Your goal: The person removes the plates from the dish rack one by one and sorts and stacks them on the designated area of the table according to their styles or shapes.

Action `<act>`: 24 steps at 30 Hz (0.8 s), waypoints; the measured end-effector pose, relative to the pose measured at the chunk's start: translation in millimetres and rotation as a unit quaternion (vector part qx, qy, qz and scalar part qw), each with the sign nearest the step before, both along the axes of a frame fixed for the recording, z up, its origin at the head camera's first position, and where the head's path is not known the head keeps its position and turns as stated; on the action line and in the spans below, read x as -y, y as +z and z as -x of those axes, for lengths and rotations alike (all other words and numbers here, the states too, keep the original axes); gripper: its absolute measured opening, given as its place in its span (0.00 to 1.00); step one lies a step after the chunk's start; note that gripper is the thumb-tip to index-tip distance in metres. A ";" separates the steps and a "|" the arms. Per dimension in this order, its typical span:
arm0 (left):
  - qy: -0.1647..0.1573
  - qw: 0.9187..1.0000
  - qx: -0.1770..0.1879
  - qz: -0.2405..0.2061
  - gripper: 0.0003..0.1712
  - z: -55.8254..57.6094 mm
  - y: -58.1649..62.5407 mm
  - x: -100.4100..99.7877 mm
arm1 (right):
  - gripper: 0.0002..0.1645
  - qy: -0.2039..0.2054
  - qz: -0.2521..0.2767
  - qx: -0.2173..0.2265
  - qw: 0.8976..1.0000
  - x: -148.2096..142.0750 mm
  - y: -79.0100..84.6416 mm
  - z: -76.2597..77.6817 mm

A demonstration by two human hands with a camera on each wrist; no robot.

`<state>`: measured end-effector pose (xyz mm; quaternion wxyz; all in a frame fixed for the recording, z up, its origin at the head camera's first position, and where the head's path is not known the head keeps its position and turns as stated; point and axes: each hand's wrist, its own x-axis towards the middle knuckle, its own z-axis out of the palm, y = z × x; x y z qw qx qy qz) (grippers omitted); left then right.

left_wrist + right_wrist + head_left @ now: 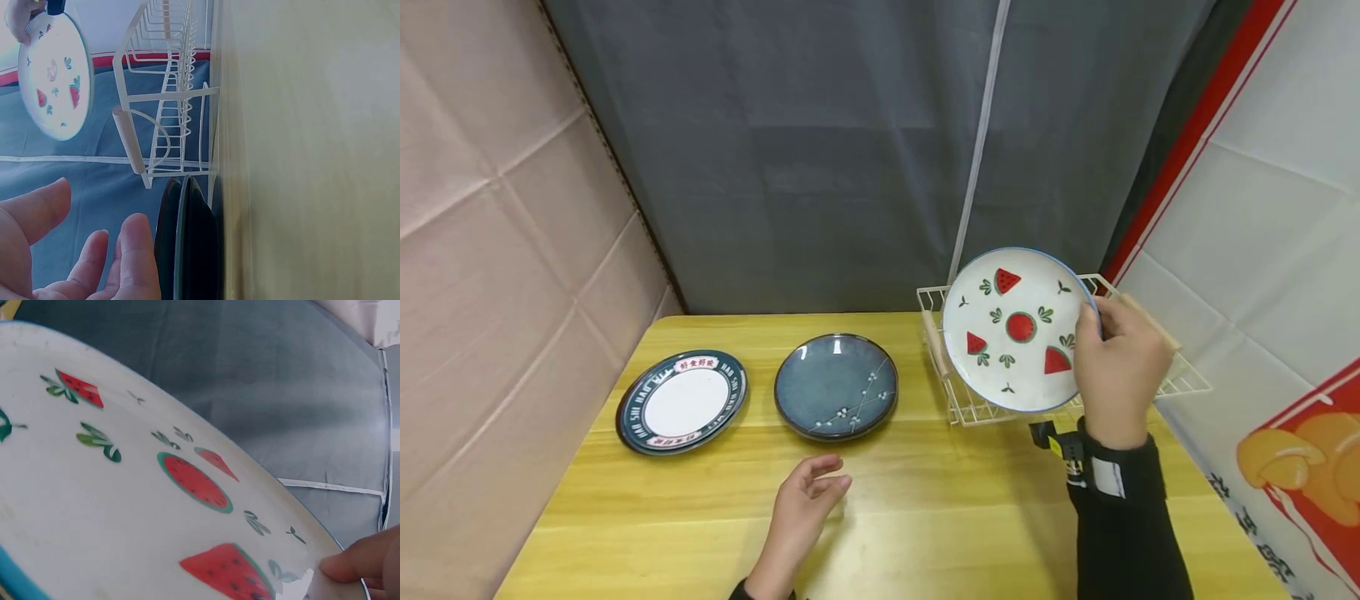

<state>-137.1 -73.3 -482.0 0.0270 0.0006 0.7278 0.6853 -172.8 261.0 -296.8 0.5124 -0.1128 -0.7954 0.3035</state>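
Note:
My right hand (1122,367) pinches the right edge of a white plate (992,367) painted with watermelons and rimmed in blue. The plate is held up with its face towards the head camera, and in that view it covers much of a cream wire dish rack (934,333). From the left wrist view, the plate (55,81) hangs above the level of the rack (169,97). My left hand (801,508) holds nothing, its fingers loosely bent over the table. Just beyond its fingertips lies a blue-grey plate (827,387) with a white blossom branch.
At the left of the wooden table (685,517) lies a white plate with a dark green lettered rim (733,400), apparently on another dark-edged plate. A grey curtain (820,167) closes off the back. Light walls stand on both sides.

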 end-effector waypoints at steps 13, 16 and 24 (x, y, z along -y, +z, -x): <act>-0.018 1.000 -0.013 0.005 0.28 -4.1 1.3 -5.6 | 0.12 0.100 0.145 0.080 0.981 19.9 -51.2 -24.0; -0.012 1.000 -0.017 0.012 0.26 -3.7 1.6 -6.4 | 0.11 0.118 0.154 0.110 0.975 29.7 -66.3 -28.7; -0.007 1.000 -0.026 0.005 0.25 -4.6 3.8 -9.6 | 0.12 0.161 0.219 0.174 0.946 52.9 -106.2 -37.3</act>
